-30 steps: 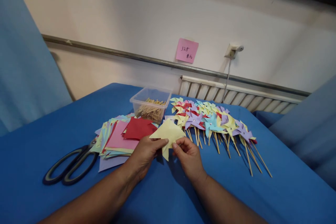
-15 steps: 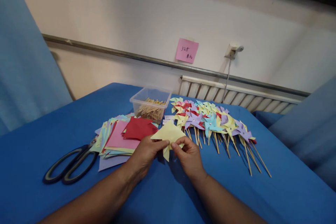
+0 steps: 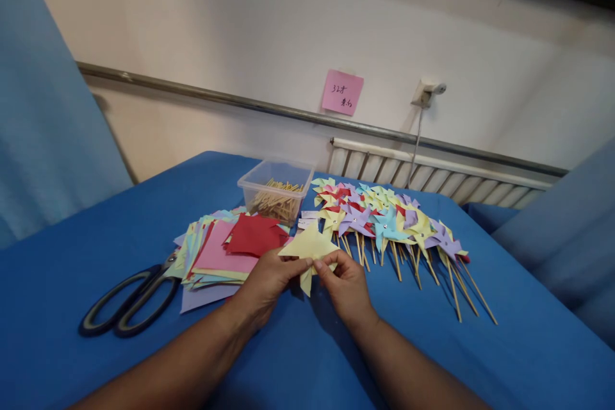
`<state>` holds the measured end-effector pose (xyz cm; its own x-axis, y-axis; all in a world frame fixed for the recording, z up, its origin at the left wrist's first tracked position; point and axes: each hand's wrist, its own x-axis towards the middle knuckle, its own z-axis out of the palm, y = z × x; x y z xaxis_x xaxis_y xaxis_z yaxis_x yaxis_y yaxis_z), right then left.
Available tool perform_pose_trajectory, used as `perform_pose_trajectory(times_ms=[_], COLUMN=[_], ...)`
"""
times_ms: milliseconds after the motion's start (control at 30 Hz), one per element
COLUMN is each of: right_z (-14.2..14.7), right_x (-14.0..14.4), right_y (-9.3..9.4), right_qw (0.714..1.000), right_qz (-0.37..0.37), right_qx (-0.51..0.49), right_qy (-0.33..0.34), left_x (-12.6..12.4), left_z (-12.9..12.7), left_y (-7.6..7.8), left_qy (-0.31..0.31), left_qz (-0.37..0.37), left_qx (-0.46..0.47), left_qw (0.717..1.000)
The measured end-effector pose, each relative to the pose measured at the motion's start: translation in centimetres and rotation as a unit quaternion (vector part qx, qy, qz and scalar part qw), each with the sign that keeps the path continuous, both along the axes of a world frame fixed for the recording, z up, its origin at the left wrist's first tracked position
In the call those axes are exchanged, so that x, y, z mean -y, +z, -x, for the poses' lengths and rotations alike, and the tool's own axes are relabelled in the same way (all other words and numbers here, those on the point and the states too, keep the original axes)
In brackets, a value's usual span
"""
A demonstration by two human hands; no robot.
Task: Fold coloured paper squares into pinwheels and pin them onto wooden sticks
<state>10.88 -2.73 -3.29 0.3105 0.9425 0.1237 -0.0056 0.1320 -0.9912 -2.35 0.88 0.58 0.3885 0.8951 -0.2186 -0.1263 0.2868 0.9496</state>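
My left hand (image 3: 263,284) and my right hand (image 3: 344,286) both pinch a pale yellow cut paper square (image 3: 309,246), held just above the blue table (image 3: 307,359). Its points stick up and outward, and the fingertips of both hands meet at its lower middle. To the left of my hands lies a stack of coloured paper squares (image 3: 221,254) with a red sheet on top. To the right lies a row of finished paper pinwheels on wooden sticks (image 3: 391,224).
Black-handled scissors (image 3: 129,302) lie at the left of the paper stack. A clear plastic box of wooden sticks (image 3: 277,193) stands behind it. A pink note (image 3: 342,92) is stuck on the wall above a radiator (image 3: 432,173). Blue fabric hangs at both sides.
My fingertips have drawn closer together on the yellow paper, and its right flap has folded inward toward the middle. Nothing else has moved.
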Motion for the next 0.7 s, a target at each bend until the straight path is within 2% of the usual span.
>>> perform_pose_trajectory(times_ms=[300,700], right_z=[0.25,0.02], right_x=[0.16,0.28], right_y=[0.05,-0.38], right_qw=[1.0,0.998], right_qz=[-0.007,-0.023], right_qx=[-0.01,-0.039], right_qy=[-0.003,0.047], left_x=[0.11,-0.08], left_z=[-0.07,0.1], left_y=[0.14,0.2], left_qy=[0.006,0.019], left_qz=[0.001,-0.004], left_qx=[-0.014,0.004], left_qw=[1.0,1.0])
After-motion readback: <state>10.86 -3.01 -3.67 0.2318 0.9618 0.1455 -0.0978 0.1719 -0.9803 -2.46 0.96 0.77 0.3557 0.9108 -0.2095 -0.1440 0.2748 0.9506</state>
